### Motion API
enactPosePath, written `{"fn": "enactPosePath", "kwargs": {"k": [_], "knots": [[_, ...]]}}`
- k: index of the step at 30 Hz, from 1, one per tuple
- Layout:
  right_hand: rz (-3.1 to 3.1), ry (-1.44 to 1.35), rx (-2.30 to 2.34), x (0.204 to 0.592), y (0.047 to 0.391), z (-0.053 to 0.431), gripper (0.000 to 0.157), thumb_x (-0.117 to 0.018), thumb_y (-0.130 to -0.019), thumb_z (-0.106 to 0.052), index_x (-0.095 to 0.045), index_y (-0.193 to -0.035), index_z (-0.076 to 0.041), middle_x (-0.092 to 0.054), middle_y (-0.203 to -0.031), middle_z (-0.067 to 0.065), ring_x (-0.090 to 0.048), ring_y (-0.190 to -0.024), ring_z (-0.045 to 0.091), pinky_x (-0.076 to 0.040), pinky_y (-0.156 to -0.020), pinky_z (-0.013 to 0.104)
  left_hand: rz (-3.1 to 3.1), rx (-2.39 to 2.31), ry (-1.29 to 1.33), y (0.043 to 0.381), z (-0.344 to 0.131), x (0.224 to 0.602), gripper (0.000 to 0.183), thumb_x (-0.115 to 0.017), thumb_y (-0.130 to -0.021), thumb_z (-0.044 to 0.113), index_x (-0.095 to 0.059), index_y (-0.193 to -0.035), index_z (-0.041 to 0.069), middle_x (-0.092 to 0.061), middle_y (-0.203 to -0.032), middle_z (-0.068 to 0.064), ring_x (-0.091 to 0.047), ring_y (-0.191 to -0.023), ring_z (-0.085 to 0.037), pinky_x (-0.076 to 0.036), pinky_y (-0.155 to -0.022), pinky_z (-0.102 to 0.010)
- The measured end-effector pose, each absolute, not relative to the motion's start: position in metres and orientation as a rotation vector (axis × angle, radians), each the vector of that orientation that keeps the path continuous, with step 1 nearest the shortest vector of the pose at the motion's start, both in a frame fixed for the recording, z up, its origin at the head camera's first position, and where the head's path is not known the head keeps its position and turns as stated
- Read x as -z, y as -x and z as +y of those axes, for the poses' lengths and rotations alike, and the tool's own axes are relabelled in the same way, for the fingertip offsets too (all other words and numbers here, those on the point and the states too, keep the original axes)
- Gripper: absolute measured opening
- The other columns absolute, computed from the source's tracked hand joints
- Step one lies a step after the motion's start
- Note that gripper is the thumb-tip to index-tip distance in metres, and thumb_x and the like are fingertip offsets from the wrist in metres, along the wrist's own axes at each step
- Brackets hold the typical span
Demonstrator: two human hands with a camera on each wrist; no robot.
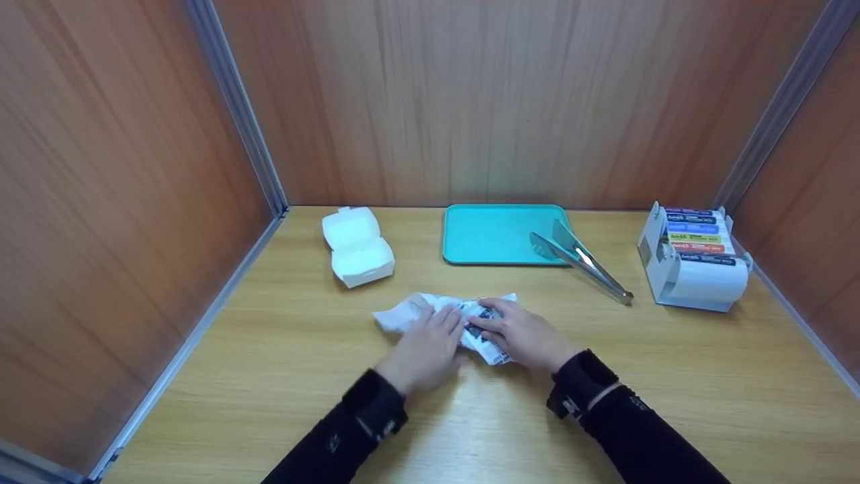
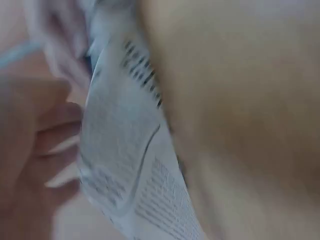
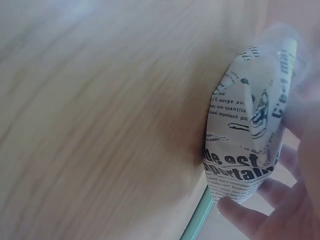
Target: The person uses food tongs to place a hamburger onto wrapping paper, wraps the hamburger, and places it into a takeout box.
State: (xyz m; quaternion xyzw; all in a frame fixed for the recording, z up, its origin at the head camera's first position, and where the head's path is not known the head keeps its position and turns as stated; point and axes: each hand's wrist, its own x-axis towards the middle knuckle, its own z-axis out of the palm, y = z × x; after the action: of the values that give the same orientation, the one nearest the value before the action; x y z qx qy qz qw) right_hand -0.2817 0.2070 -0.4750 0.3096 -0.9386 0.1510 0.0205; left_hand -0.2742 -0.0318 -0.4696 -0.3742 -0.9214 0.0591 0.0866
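Observation:
In the head view a crumpled white wrapper of newsprint-patterned paper (image 1: 480,339) lies on the table in front of the person. Over its middle the left hand (image 1: 426,346) rests with fingers extended. The right hand (image 1: 531,334) reaches in from the right, its spread fingers touching the top and far edge. Up close in the right wrist view, the wrapper (image 3: 240,135) bulges with rounded, folded sides, and fingertips (image 3: 237,210) meet its lower end. Printed paper (image 2: 127,140) hangs beside the left fingers in the blurred left wrist view. Whatever the paper encloses is hidden.
An open white clamshell box (image 1: 363,252) stands back left. Behind the hands lies a turquoise tray (image 1: 494,235), with metal tongs (image 1: 591,269) leaning across its right corner. At the right is a white dispenser (image 1: 699,279) with coloured label strips. Wooden panels (image 1: 504,101) enclose the table.

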Motion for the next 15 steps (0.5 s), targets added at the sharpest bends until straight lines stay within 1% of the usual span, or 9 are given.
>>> {"fn": "enactPosePath", "kwargs": {"k": [1,2,3,5,9,12,15], "knots": [[-2.912,-0.967,-0.466,0.475,0.282,0.206,0.042,-0.054,-0.113,-0.030,-0.056,-0.155,-0.026,-0.044,-0.165,0.015,-0.044,-0.150,0.039,-0.041,-0.118,0.057,-2.794,-0.298,1.134,0.268,-0.030,0.474,0.067,-0.051,-0.112,0.046,-0.045,-0.158,-0.002,-0.046,-0.164,-0.017,-0.040,-0.154,-0.031,-0.032,-0.126,-0.051],[-2.914,-0.970,-0.463,0.475,0.282,0.205,0.042,-0.054,-0.114,-0.029,-0.056,-0.156,-0.025,-0.043,-0.165,0.014,-0.043,-0.151,0.039,-0.041,-0.119,0.057,-2.852,-0.400,1.120,0.262,-0.030,0.478,0.073,-0.045,-0.112,0.052,-0.040,-0.161,-0.002,-0.040,-0.167,-0.018,-0.036,-0.157,-0.031,-0.029,-0.127,-0.051],[-2.919,-0.970,-0.466,0.475,0.282,0.204,0.043,-0.054,-0.114,-0.029,-0.055,-0.156,-0.025,-0.043,-0.166,0.014,-0.043,-0.151,0.039,-0.041,-0.119,0.057,-2.902,-0.441,1.084,0.258,-0.030,0.481,0.076,-0.043,-0.112,0.053,-0.036,-0.163,-0.003,-0.038,-0.169,-0.019,-0.035,-0.157,-0.031,-0.028,-0.128,-0.051],[-2.937,-0.956,-0.470,0.475,0.282,0.205,0.043,-0.053,-0.114,-0.030,-0.054,-0.157,-0.027,-0.042,-0.167,0.012,-0.042,-0.152,0.037,-0.040,-0.120,0.056,-2.921,-0.509,1.045,0.256,-0.029,0.484,0.075,-0.042,-0.112,0.054,-0.039,-0.162,-0.003,-0.040,-0.167,-0.019,-0.038,-0.155,-0.031,-0.032,-0.126,-0.052],[-2.977,-0.912,-0.481,0.475,0.281,0.206,0.044,-0.053,-0.114,-0.033,-0.052,-0.157,-0.032,-0.041,-0.168,0.008,-0.041,-0.153,0.034,-0.040,-0.120,0.055,-2.852,-0.662,0.970,0.252,-0.026,0.479,0.072,-0.048,-0.110,0.055,-0.050,-0.156,0.000,-0.049,-0.162,-0.018,-0.048,-0.149,-0.031,-0.042,-0.119,-0.054],[-2.976,-0.923,-0.486,0.475,0.281,0.206,0.044,-0.053,-0.114,-0.032,-0.052,-0.158,-0.031,-0.041,-0.168,0.009,-0.040,-0.153,0.035,-0.039,-0.120,0.056,-2.941,-0.584,0.972,0.245,-0.021,0.475,0.079,-0.047,-0.109,0.060,-0.045,-0.159,-0.001,-0.043,-0.165,-0.020,-0.043,-0.152,-0.033,-0.039,-0.121,-0.054],[-2.953,-0.954,-0.493,0.475,0.281,0.206,0.044,-0.055,-0.113,-0.029,-0.053,-0.157,-0.027,-0.042,-0.167,0.012,-0.041,-0.153,0.038,-0.040,-0.119,0.058,-3.112,-0.445,0.995,0.236,-0.015,0.473,0.093,-0.039,-0.106,0.070,-0.034,-0.163,-0.003,-0.031,-0.170,-0.023,-0.033,-0.158,-0.035,-0.031,-0.126,-0.052]]}}
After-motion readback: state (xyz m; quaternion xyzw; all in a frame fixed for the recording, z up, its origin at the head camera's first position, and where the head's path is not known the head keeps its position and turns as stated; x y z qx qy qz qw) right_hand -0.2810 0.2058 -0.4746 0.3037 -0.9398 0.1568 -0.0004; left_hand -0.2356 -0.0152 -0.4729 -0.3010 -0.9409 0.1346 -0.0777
